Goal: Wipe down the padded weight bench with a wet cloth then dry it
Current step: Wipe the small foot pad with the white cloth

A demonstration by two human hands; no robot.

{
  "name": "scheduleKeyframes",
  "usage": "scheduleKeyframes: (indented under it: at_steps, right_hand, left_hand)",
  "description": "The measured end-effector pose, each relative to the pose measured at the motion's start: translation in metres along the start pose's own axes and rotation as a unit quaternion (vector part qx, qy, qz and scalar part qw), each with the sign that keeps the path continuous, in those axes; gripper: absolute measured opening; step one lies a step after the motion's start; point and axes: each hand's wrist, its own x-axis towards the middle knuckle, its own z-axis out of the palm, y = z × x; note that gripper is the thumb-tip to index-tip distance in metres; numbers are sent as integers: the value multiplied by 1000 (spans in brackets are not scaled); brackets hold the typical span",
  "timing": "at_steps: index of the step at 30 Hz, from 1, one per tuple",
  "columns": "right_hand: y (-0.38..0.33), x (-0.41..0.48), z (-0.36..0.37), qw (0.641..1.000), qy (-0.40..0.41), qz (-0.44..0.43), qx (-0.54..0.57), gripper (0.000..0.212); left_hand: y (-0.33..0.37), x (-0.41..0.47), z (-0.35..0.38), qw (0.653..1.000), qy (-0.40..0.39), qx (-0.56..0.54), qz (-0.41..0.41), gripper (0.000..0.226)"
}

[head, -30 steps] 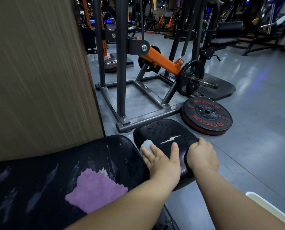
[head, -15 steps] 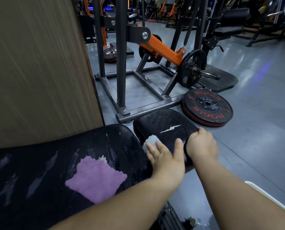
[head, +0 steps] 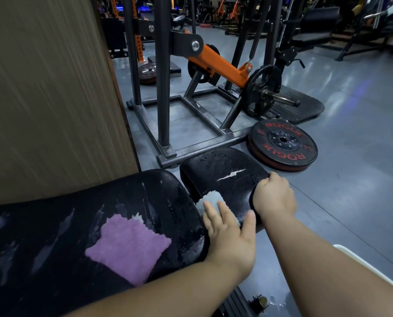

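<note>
- two pads make up the weight bench (head: 163,197): the small seat pad (head: 225,165) at the far end, and the long back pad (head: 42,248) nearer the camera
- both pads show water beads and streaks, so i judge the wet pass has reached most of the surface
- left hand (head: 231,239) lies flat with straight, spread fingers, pressing a pale cloth (head: 210,199) onto the seat pad's near left corner; the cloth pokes out past the fingertips
- right hand (head: 274,197) curls over the seat pad's right edge and grips it, likely to steady it
- purple cloth (head: 126,245) lies loose on the back pad towards its far end, no hand on it; probably the drying one, cannot tell if it is dry
- white tear (head: 231,175) mid seat pad could snag a cloth
- left to do, by my read: finish the wet wipe on the seat pad, then dry both pads; drying looks not yet begun
</note>
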Motion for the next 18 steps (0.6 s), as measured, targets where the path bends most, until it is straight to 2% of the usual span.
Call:
scheduleKeyframes:
  at_steps: [3, 6, 10, 16, 18]
  right_hand:
    - [0, 1, 0, 1000, -3, 0, 0, 41]
    - [0, 2, 0, 1000, -5, -3, 4, 40]
    - [0, 2, 2, 1000, -4, -4, 3, 40]
    - [2, 3, 1, 1000, 4, -8, -1, 41]
    - [1, 2, 1, 1000, 5, -8, 1, 39]
  left_hand:
    - [14, 26, -13, 999, 17, 23, -38, 73]
    - [22, 44, -26, 998, 42, 29, -37, 65]
    - [19, 39, -24, 996, 44, 64, -32, 70]
    - [-2, 4, -7, 991, -19, 130, 21, 71]
    - [0, 2, -5, 990, -25, 137, 7, 72]
